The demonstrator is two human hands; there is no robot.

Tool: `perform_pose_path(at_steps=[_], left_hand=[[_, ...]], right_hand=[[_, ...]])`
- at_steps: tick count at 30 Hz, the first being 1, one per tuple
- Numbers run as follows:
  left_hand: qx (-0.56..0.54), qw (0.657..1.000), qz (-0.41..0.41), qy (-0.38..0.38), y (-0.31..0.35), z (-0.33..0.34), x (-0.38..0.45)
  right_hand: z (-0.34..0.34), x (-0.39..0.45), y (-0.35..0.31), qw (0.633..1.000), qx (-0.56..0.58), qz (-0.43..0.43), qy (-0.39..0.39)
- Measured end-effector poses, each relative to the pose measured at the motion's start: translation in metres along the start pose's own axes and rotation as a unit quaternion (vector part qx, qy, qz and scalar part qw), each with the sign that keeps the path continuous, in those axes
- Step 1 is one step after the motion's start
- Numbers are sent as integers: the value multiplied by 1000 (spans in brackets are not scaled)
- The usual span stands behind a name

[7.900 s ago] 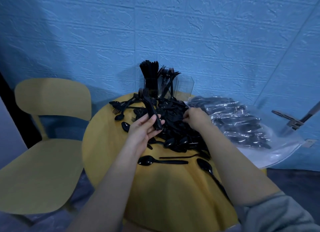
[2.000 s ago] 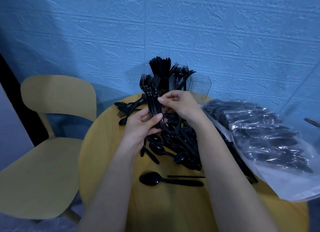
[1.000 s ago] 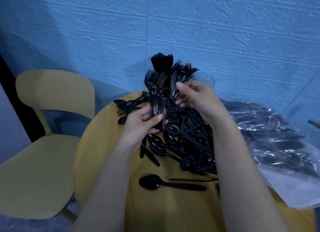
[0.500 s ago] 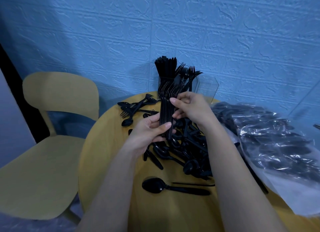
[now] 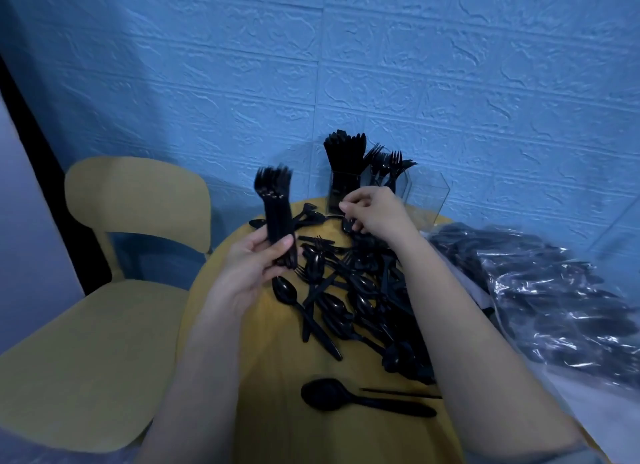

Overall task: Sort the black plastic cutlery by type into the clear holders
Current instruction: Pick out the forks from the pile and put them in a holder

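Several slim, glossy black forks (image 5: 276,218) are standing upright, tines up, gripped in the left hand (image 5: 254,268); the right hand (image 5: 375,212), fingers curled, is pinching into the pile (image 5: 349,290) before the clear holders (image 5: 408,190).

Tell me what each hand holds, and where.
Left hand grips a bundle of forks by the handles, tines up. Right hand reaches into the pile; its hold is unclear.

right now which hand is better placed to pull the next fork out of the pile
Right hand: it reaches over the far edge of the loose pile near the clear holders, seemingly pinching a piece. The left hand already grips a bundle of forks.
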State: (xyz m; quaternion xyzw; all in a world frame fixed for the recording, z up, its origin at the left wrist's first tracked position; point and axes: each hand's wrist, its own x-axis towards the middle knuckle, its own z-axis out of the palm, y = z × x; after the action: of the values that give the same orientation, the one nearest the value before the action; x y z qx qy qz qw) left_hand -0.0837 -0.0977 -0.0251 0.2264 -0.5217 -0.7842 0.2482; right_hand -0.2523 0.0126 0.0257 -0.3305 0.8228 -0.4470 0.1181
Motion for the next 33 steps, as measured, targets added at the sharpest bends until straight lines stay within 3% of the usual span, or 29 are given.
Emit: perform_pose_path(at_steps=[6,13,16,21,28,33], left_hand=[[-1,998,9,55,-2,-23,11],[-9,997,28,66,-8,-31,21],[-18,997,24,78,-13,-27,22],[-23,997,12,74,-14,-25,24],[-33,996,27,78,-11,-24,19],[-24,997,26,66,-12,-22,16]], right_hand=[[38,56,1,975,-204,-60,-61],[81,107,3,832,-487,-209,-164],[85,115,4,798,-520,-219,-211],[85,114,2,766,-557,-244,-211],[58,98,6,787,-539,-261,-151],[37,81,7,736,-584,-314,-136]])
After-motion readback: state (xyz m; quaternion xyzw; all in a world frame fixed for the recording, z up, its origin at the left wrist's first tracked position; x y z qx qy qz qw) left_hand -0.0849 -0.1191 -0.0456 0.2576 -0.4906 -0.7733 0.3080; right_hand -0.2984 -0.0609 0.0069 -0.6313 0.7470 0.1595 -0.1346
